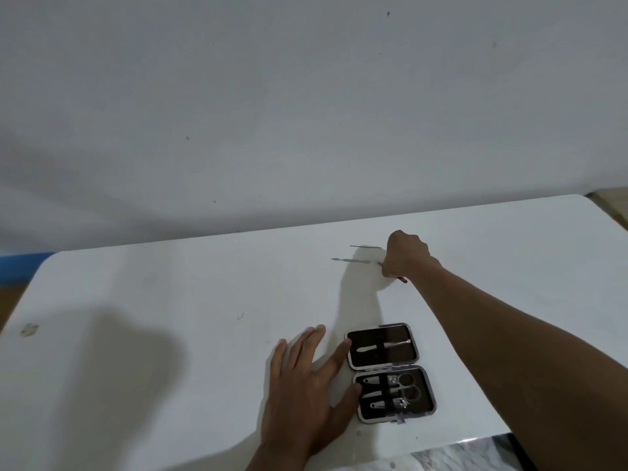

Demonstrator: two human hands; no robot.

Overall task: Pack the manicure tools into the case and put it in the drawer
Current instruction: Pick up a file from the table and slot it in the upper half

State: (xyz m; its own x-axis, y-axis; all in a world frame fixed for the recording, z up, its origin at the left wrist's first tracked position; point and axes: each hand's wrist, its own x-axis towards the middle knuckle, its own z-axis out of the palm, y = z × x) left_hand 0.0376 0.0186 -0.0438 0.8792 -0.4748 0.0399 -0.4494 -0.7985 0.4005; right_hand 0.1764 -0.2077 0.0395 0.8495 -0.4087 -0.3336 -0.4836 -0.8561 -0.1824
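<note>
A small manicure case (390,371) lies unfolded on the white table (170,317), its two dark halves facing up. The far half holds one thin tool; the near half holds scissors, clippers and other pieces under a strap. My left hand (306,389) rests flat beside the case, fingers spread, fingertips touching its left edge. My right hand (406,258) reaches to the far side of the table and is closed around a thin metal tool (402,279) whose ends stick out. Two more slim tools, one (350,260) and another (365,247), lie loose just left of that hand.
A plain white wall rises behind the table. A marbled surface (458,455) shows below the table's near right edge. A blue strip (20,265) and wooden floor show at the far left.
</note>
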